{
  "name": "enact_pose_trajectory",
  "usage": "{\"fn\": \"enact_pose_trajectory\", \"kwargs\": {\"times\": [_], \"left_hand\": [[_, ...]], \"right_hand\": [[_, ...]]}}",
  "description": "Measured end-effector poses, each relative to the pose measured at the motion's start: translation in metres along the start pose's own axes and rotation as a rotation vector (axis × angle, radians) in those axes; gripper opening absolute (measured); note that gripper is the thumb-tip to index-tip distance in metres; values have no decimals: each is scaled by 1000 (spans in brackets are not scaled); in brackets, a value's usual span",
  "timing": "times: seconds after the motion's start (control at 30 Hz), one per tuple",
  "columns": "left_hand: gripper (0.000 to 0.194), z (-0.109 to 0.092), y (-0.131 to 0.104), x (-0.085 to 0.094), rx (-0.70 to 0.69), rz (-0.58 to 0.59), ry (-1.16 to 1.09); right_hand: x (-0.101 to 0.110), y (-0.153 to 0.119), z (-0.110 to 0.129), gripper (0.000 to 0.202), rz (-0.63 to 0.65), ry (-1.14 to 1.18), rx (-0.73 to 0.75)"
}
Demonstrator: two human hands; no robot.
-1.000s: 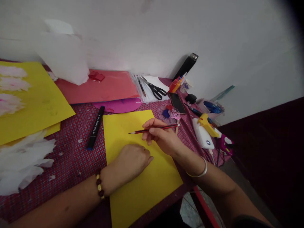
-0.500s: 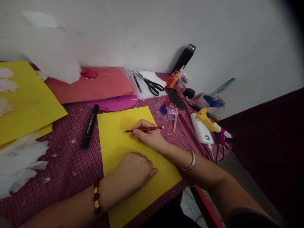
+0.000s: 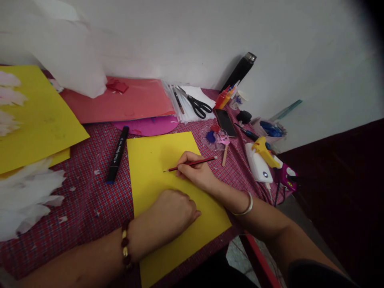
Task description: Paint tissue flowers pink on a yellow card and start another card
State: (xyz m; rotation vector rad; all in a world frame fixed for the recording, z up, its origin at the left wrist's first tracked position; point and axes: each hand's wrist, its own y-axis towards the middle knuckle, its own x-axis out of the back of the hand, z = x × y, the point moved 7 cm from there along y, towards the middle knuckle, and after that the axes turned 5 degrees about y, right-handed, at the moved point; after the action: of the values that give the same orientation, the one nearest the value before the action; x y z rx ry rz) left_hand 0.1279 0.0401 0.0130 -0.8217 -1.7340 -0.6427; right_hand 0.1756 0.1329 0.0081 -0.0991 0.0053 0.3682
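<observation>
In the head view, the right hand (image 3: 196, 173) pinches a pencil (image 3: 202, 161), its tip now slightly nearer the left hand (image 3: 168, 214), which rests curled with nothing visible in it; the yellow sheet (image 3: 153, 172) lies beneath both, so work apparently stays there, though tip contact is unclear

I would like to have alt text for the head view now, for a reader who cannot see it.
The right hand holds a pencil over a yellow sheet, while the left hand, curled, rests on the same sheet. A marker lies to the left on checked cloth; scissors and a phone lie farther back.
</observation>
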Motion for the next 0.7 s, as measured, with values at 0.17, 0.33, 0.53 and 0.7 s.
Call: {"fn": "enact_pose_trajectory", "kwargs": {"times": [0.17,0.33,0.53,0.7], "left_hand": [[37,0,0,1,2,-11,-20],[33,1,1,3,8,-20,9],[34,-1,1,-2,-35,-51,21],[31,-1,1,-1,-35,-44,21]], "right_hand": [[-1,-2,1,6,20,-19,-3],[-2,-1,2,7,31,-38,7],[-5,-2,2,7,71,-51,2],[-7,-1,4,8,60,-52,9]]}}
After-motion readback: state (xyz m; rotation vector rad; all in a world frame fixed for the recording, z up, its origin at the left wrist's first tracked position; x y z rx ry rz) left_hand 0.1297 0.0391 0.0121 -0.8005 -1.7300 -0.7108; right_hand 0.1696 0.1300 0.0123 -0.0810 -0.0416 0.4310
